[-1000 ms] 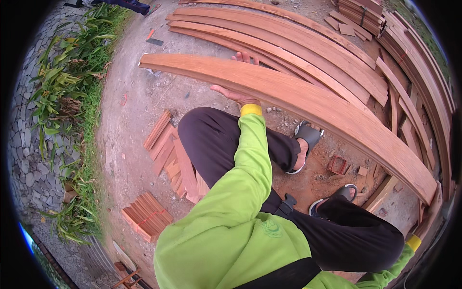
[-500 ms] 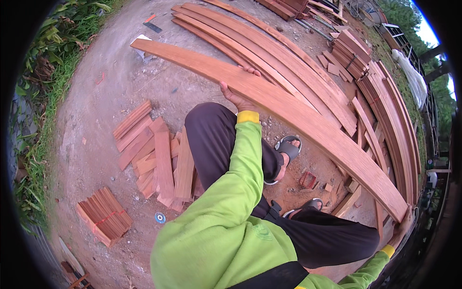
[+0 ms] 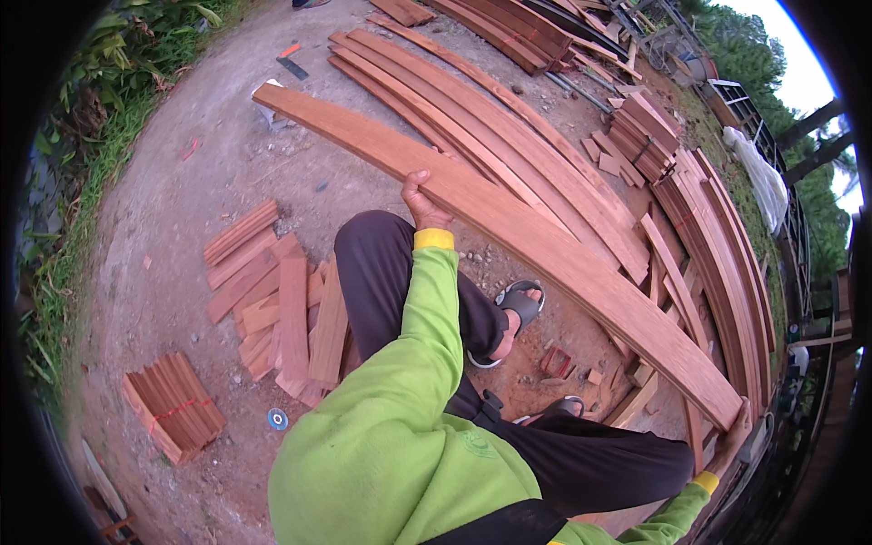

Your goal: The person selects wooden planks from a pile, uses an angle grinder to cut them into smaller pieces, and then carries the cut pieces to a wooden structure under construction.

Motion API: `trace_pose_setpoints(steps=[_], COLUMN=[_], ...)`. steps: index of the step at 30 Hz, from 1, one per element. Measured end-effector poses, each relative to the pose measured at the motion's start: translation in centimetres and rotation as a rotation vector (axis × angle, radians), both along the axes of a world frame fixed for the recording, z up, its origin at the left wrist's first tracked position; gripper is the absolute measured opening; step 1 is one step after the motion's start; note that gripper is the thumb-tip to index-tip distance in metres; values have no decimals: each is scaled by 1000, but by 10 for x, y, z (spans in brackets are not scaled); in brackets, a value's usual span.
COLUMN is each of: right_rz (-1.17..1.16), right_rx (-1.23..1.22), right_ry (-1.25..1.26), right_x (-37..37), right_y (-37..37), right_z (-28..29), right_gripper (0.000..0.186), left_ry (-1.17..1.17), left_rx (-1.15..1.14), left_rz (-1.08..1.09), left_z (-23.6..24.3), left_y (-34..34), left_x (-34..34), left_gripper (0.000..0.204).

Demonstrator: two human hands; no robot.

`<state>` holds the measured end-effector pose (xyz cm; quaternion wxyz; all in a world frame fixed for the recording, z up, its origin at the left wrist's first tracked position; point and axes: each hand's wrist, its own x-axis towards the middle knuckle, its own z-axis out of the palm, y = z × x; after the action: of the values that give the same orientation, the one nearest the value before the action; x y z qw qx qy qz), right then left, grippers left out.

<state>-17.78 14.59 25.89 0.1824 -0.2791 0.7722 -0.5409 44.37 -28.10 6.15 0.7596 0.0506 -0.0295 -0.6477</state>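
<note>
A long reddish-brown wooden plank [image 3: 536, 245] runs slantwise in front of me, from the far left down to the near right. My left hand [image 3: 425, 202] grips its near edge about a third of the way along, thumb on the upper face and the other fingers mostly hidden underneath. At the plank's right end, my right hand [image 3: 738, 436] is closed round the end, its fingers partly hidden. Beneath and beyond it lie more long planks [image 3: 490, 127] on the ground.
Short boards [image 3: 291, 313] lie in a loose pile left of my knee, near a strapped bundle of slats [image 3: 177, 404] and a round blue disc [image 3: 278, 419]. An orange-handled try square [image 3: 291, 62] lies far left. Stacked timber [image 3: 718, 263] stands at right.
The view has shifted, so the scene sits slightly further left. My left hand's fingertips no longer show over the plank's far edge. Both hands still hold the plank.
</note>
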Motion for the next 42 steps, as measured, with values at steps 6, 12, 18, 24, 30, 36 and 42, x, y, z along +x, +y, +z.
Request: trace_pose_setpoints(steps=[6,12,18,24,30,36,42], right_rz=[11,-24,-55,-90,-93,-143,-131], right_rx=[-4,-99,-116,-276,-247,-287,-289], right_ry=[1,15,48,134,175,240,213], right_x=[3,-8,9,-4,-17,36,19], right_y=[-1,0,4,11,25,14,28], right_z=[3,-13,-26,-39,-47,-44,-59], right_gripper=[39,37,31,30,32,32,31], left_ry=[-36,-118,-475,-444,-641,-688,-700], left_rx=[35,409,824,866,963,870,932], left_rz=[36,171,244,379,335,297,339], left_z=[11,19,46,63,53,4,36], left_y=[6,6,-1,-1,-14,-31,-10], left_x=[0,1,18,8,9,32,12], left_gripper=[54,43,29,46,79,68,52])
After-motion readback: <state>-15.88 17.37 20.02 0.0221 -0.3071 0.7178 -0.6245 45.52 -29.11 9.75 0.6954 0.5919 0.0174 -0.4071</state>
